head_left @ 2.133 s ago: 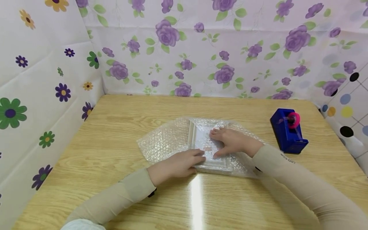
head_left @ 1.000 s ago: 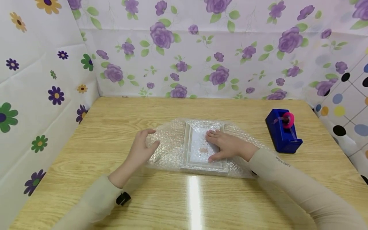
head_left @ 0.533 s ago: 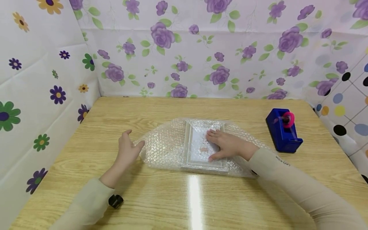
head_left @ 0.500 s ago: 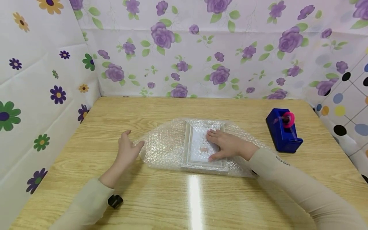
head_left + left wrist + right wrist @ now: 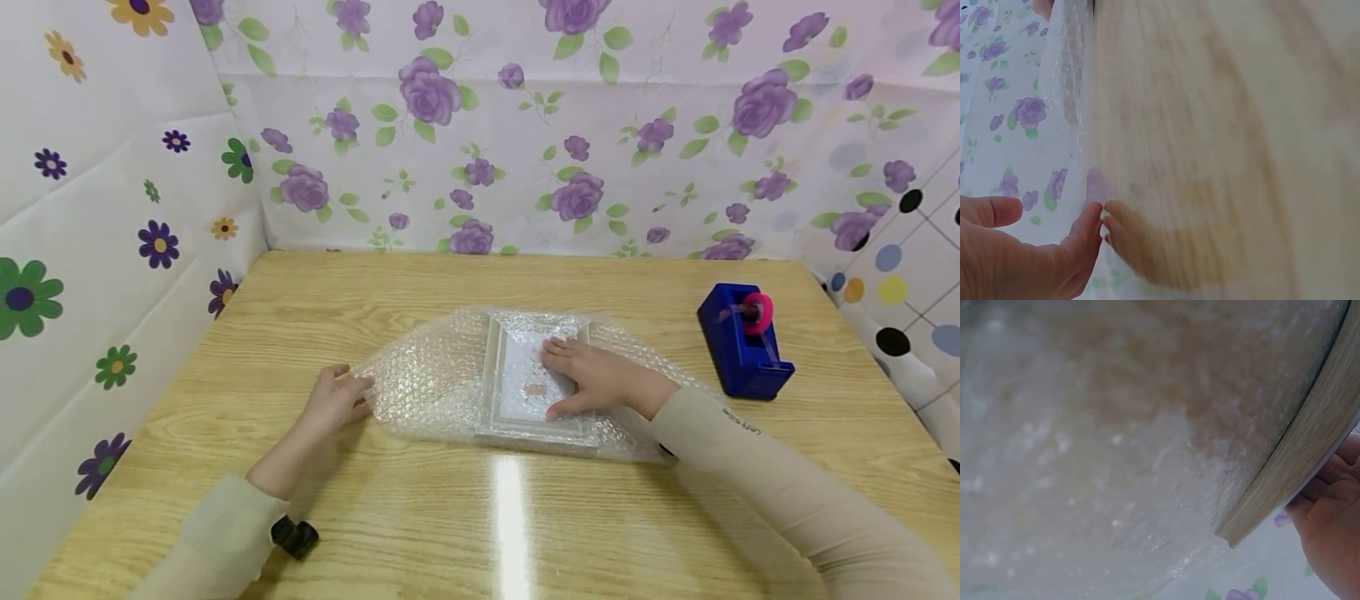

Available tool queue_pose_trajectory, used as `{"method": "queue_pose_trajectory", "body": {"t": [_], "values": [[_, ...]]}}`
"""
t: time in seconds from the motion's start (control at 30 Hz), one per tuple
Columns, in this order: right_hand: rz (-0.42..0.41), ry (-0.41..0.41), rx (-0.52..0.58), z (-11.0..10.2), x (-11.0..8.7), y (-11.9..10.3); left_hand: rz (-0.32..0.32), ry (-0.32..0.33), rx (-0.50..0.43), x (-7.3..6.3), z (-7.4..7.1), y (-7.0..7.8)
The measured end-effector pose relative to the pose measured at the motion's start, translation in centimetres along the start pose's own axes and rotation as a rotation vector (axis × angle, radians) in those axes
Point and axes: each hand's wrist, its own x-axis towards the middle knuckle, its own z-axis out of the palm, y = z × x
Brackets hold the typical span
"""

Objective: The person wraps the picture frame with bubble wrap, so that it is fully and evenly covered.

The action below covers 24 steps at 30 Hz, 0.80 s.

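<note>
A pale picture frame [image 5: 517,404] lies at the middle of the table inside clear bubble wrap [image 5: 427,383], which spreads out to its left and right. My right hand [image 5: 600,375] rests on the frame, fingers spread over the wrapped front. In the right wrist view the frame's wood-grained edge [image 5: 1297,456] shows beside the palm. At the wrap's left end is my left hand [image 5: 333,404], fingertips right at its edge. The left wrist view shows that hand's thumb [image 5: 1007,211] apart from the fingers [image 5: 1088,231], whose tips are down at the tabletop.
A blue tape dispenser [image 5: 742,342] with a pink-cored roll stands at the right, beyond my right forearm. Flowered cloth [image 5: 480,125] hangs behind the wooden table [image 5: 420,517] and along its left side. A black wrist camera [image 5: 296,537] is strapped under my left wrist.
My left hand has left the frame's lower left corner, moved left, then come down to the wrap's left end. The right hand has stayed on the frame.
</note>
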Motion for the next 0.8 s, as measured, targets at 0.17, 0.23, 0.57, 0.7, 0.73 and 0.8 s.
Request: {"method": "queue_pose_trajectory", "body": {"t": [0.17, 0.23, 0.57, 0.7, 0.73, 0.8], "values": [[-0.003, 0.005, 0.004, 0.1, 0.0, 0.1, -0.019, -0.003, -0.031, -0.5, 0.6, -0.5], [-0.003, 0.007, 0.01, 0.1, 0.0, 0.1, -0.019, -0.007, -0.041, -0.6, 0.7, -0.6], [-0.012, 0.015, 0.007, -0.1, -0.1, 0.0, -0.046, -0.102, -0.091, -1.2, 0.6, -1.3], [0.004, 0.002, 0.024, -0.2, -0.1, -0.1, -0.042, -0.158, -0.097, -1.4, 0.6, -1.5], [-0.001, 0.004, 0.02, -0.2, -0.1, -0.1, -0.042, -0.175, -0.097, -1.5, 0.6, -1.5], [-0.001, 0.004, 0.022, -0.2, -0.1, -0.1, -0.044, -0.201, -0.108, -1.7, 0.8, -1.6]]}}
